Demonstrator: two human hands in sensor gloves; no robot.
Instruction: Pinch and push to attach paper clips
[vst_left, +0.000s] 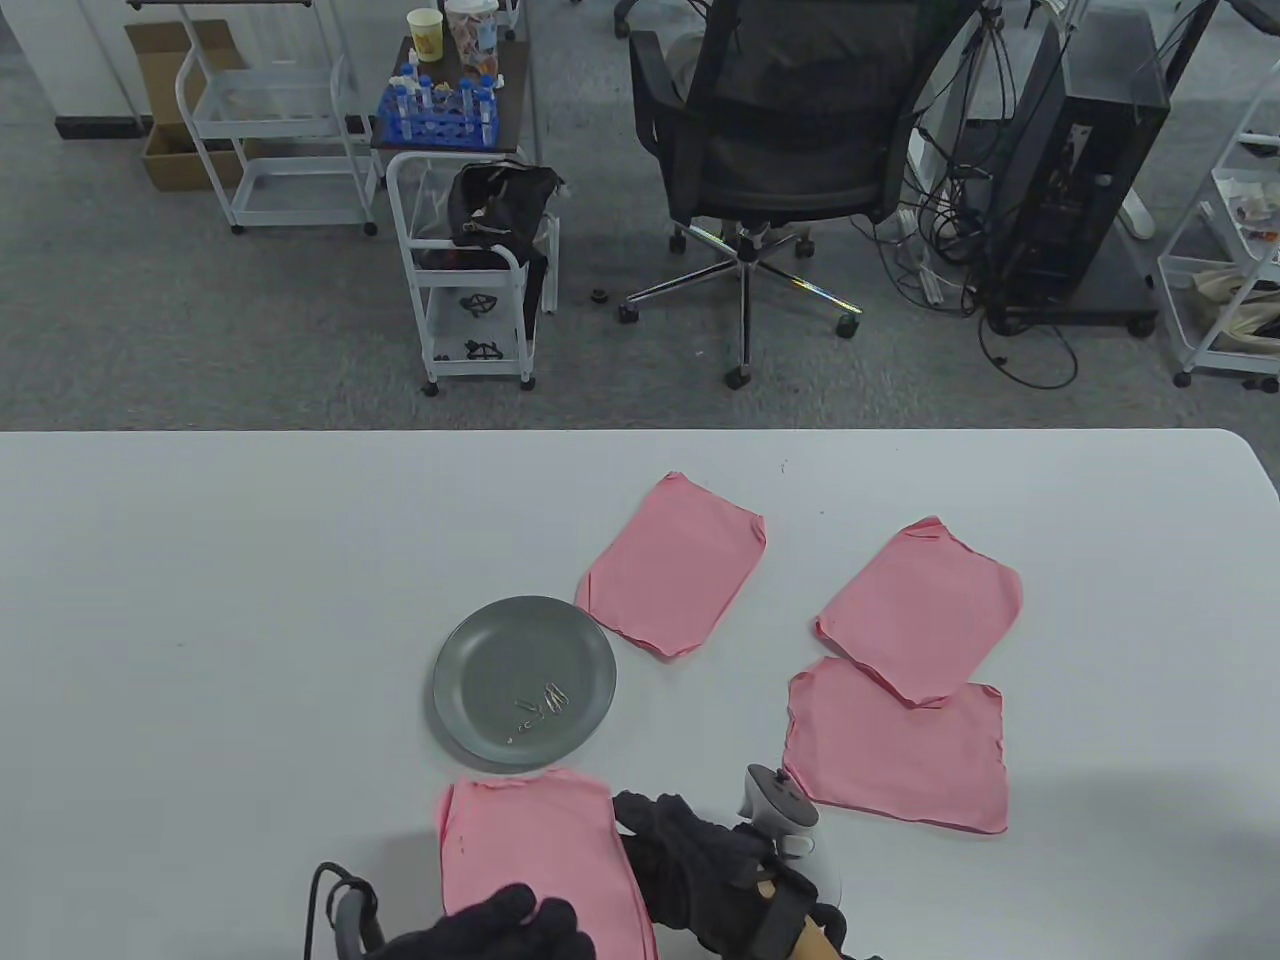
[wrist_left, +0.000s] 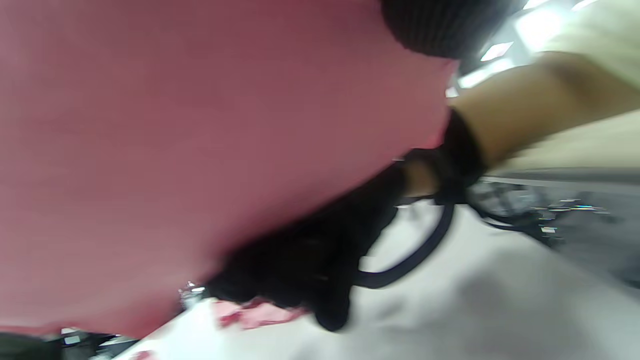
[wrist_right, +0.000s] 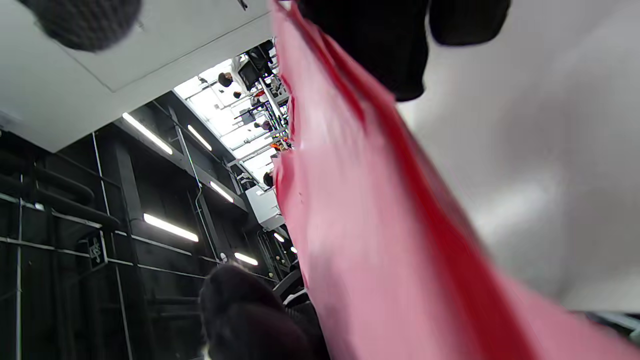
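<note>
Starting on the left of the table view, our left hand (vst_left: 490, 925) comes in at the bottom edge with its gloved fingers curled on the near edge of the pink stack (vst_left: 535, 860); they look like they're gripping it, but the contact itself sits right at the frame edge, so we can't say for sure. The left wrist view is mostly blurry pink sheet (wrist_left: 200, 140) filling the frame, which fits the hand being right up against it. That stack lies at the front of the table (vst_left: 200, 600), just below the grey plate (vst_left: 490, 650), nearly touching its near rim. The clips (vst_left: 545, 700) are a small silver bunch on the plate, toward its near-right part, and nobody is touching them. Moving right, our right hand (vst_left: 700, 870) is on the stack's right edge, fingers wrapped over it and pinching the sheets; the right wrist view shows the pink layers (wrist_right: 380, 225) running edge-on down from the dark fingers (wrist_right: 370, 45) at the top, so that one is clearly clamped on the paper. A tracker (vst_left: 785, 815) rides on the back of that hand. Further right there are three more pink stacks lying flat: one behind the plate (vst_left: 675, 565), one far right (vst_left: 920, 610), and one in front of it (vst_left: 895, 745), with the far-right one overlapping the top edge of the front one.
</note>
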